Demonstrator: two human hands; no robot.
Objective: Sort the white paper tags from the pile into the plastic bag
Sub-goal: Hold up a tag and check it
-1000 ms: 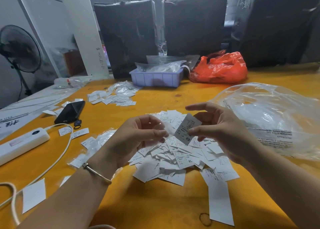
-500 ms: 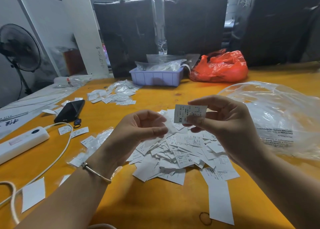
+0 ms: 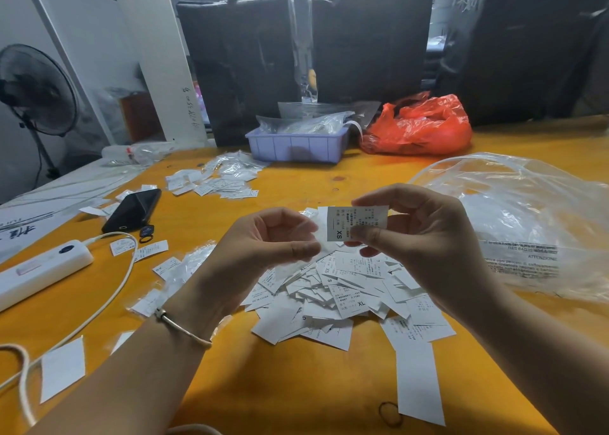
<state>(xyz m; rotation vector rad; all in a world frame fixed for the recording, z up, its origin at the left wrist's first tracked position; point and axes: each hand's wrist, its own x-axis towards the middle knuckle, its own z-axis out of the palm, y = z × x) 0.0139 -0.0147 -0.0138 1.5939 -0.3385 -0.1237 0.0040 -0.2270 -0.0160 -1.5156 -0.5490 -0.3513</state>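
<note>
A pile of white paper tags [image 3: 342,298] lies on the orange table [image 3: 296,385], right under my hands. My right hand [image 3: 425,247] pinches one white tag marked XS [image 3: 342,223] flat between thumb and fingers, above the pile. Just left of the tag, my left hand [image 3: 263,247] is closed on a small, thin clear plastic bag [image 3: 296,265] that is hard to make out. A large crumpled clear plastic bag [image 3: 527,223] lies on the table to the right.
A black phone [image 3: 131,210] and a white power strip [image 3: 43,270] with its cable lie at the left. Bagged tags [image 3: 217,181] are spread behind them. A blue tray [image 3: 296,144] and a red bag [image 3: 421,128] stand at the back. A rubber band [image 3: 390,413] lies near the front.
My right hand has lifted the XS tag off the pile, turned it level and brought it up beside my left hand. The left hand has barely moved.
</note>
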